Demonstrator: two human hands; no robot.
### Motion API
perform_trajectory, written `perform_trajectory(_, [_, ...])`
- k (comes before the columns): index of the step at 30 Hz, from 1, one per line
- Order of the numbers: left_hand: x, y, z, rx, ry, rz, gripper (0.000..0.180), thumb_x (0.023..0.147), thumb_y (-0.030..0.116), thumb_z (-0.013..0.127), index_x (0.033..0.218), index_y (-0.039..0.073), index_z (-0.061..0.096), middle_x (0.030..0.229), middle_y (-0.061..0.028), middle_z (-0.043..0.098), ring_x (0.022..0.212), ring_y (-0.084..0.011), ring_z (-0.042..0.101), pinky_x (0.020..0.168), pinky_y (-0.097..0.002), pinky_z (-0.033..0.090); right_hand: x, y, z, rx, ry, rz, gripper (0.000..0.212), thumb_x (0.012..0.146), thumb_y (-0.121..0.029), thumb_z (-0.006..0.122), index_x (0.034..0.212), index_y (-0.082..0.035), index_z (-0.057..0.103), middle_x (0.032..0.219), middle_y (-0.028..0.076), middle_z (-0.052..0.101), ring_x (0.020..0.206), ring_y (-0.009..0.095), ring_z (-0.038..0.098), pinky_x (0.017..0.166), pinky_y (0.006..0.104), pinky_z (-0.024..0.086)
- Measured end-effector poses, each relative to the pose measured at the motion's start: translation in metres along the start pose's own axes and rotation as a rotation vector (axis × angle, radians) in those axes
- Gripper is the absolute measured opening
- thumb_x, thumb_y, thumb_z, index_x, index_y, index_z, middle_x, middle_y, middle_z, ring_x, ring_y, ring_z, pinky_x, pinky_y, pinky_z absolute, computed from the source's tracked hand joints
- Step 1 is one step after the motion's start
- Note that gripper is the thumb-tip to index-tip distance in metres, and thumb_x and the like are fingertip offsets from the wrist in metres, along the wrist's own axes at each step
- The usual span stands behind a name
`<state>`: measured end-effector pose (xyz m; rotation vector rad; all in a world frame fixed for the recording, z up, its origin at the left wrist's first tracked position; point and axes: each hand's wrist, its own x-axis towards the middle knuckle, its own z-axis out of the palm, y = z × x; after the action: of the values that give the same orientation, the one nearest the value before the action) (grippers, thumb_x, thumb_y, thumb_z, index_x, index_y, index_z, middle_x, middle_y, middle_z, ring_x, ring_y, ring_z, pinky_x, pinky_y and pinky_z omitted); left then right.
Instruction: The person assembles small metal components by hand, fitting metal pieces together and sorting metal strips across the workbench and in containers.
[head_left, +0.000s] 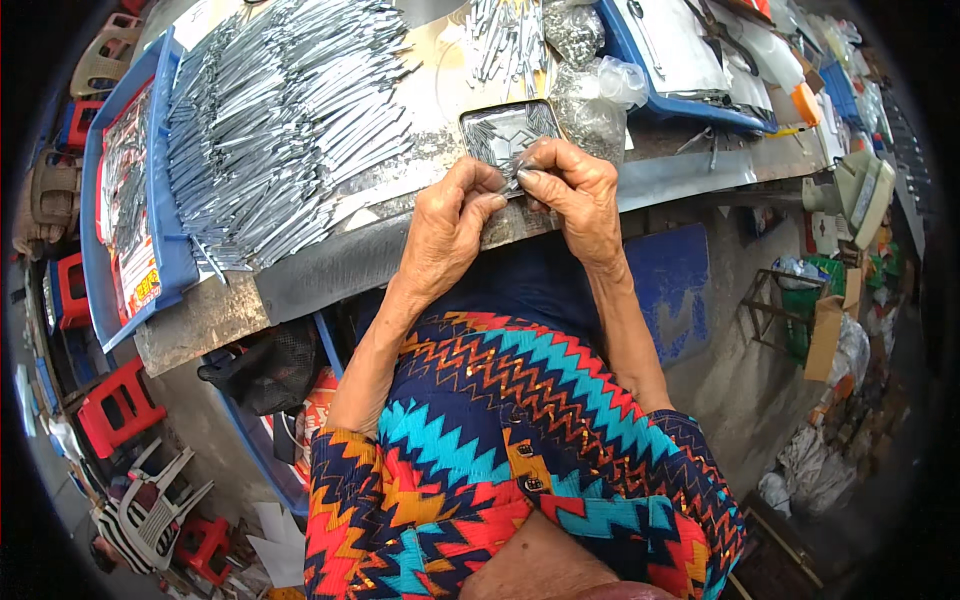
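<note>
Our left hand [448, 222] and right hand [582, 198] curl beside the small tray [511, 121]; we cannot tell whether either grasps anything.

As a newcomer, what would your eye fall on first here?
The wide spread of thin silvery pieces at upper left, beside a blue tray, draws the eye first. Then comes the bright zigzag-patterned shirt at lower centre. Above it, left hand and right hand sit close together at a small tray.
</note>
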<state>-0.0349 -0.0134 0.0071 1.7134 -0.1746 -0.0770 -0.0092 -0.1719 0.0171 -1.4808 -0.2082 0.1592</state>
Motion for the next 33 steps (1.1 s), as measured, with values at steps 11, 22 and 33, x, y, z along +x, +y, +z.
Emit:
perform_trajectory(11, [0.031,-0.003,-0.047,0.661,0.291,0.288,0.016,0.072,-0.008,0.055,0.086,-0.001,0.052,0.082,-0.0141,0.053,0.073,-0.0299,0.055,0.065,-0.0345,0.043,0.034,0.013,-0.007,-0.622,0.157,-0.141,0.010,0.081,-0.007,0.054,0.083,0.003,0.056,0.068,0.014,0.056,0.060,0.023,0.056,0.057,0.0338,0.044])
perform_trajectory(22, [0.039,-0.031,-0.063,1.243,0.359,0.212,0.024,0.063,-0.004,0.055,0.085,0.006,0.053,0.085,-0.0094,0.049,0.085,-0.0273,0.049,0.072,-0.0389,0.037,0.047,0.031,-0.001,-1.022,0.028,-0.344,0.010,0.076,-0.005,0.057,0.084,0.000,0.054,0.081,0.017,0.054,0.071,0.036,0.055,0.064,0.0412,0.044])
perform_trajectory(33, [0.065,-0.016,-0.045,1.088,0.284,0.278,0.021,0.069,-0.005,0.052,0.087,0.004,0.057,0.085,-0.0133,0.054,0.084,-0.0312,0.051,0.073,-0.0399,0.040,0.053,0.009,0.008,-1.398,-0.224,-0.474,0.015,0.067,0.000,0.056,0.080,0.006,0.051,0.078,0.020,0.052,0.064,0.032,0.060,0.054,0.0399,0.049])
